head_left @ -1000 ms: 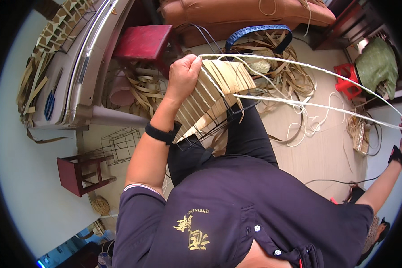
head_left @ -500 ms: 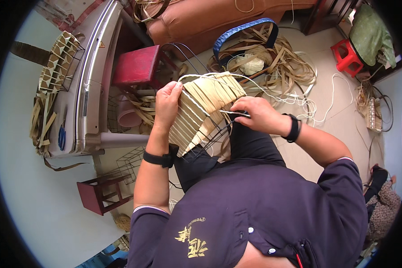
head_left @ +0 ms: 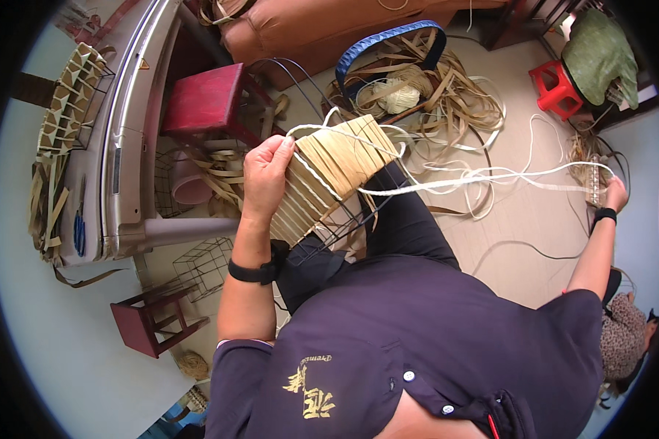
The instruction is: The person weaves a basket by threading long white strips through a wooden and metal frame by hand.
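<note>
A partly woven basket (head_left: 348, 155), tan flat strips wound over a black wire frame (head_left: 348, 225), is tilted above my lap. My left hand (head_left: 266, 175) is closed on its left edge, thumb on top, where white cord also passes. White cord (head_left: 483, 181) leaves the basket's right side and stretches in a doubled line to the far right. At the end of it, my right hand (head_left: 616, 194) is closed on the cord, arm held well out. More white cord loops over the basket's top and trails on the floor.
A basket with a blue handle (head_left: 392, 45) holds a ball of cream cord (head_left: 400, 96) among loose tan strips (head_left: 461, 102). Red stools (head_left: 205, 101) stand around. Blue-handled scissors (head_left: 80, 233) lie on the left table. At the right edge is another person (head_left: 624, 333).
My right hand has swung from beside the basket far out to the right, drawing the white cord into a long taut line. My left hand keeps its hold on the basket.
</note>
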Action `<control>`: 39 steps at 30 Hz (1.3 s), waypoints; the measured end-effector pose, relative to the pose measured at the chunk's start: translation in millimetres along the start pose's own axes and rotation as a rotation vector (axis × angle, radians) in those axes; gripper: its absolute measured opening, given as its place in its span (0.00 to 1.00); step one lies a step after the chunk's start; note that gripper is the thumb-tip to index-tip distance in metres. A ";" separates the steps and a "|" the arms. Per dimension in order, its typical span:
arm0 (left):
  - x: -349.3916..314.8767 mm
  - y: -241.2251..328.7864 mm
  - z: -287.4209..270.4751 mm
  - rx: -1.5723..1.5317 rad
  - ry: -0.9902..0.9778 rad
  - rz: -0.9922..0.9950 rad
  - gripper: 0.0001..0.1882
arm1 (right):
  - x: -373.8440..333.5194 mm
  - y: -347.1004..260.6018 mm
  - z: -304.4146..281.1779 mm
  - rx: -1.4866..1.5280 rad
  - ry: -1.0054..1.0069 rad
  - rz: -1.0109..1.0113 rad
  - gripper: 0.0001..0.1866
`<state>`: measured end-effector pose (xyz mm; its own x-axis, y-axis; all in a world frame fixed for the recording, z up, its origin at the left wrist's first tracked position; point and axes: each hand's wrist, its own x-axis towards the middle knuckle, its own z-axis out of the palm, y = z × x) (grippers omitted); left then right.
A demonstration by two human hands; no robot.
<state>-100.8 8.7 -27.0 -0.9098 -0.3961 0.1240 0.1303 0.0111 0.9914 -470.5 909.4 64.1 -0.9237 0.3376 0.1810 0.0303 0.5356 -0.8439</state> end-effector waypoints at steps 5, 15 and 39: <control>-8.6 31.6 4.1 0.181 0.073 -0.050 0.14 | -222.9 -142.0 300.0 -0.198 -0.421 -0.657 0.27; -12.5 33.3 -0.6 0.105 0.070 -0.077 0.14 | -466.3 -247.0 416.1 0.454 -1.270 -0.750 0.05; -7.1 33.0 -3.0 0.065 0.058 -0.129 0.13 | -481.5 -258.9 433.0 0.271 -1.082 -0.894 0.08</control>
<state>-88.9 9.1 4.7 -0.8926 -0.4508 -0.0054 -0.0139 0.0156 0.9998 -198.9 273.1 -23.3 -0.4285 -0.8409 0.3305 -0.6656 0.0465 -0.7448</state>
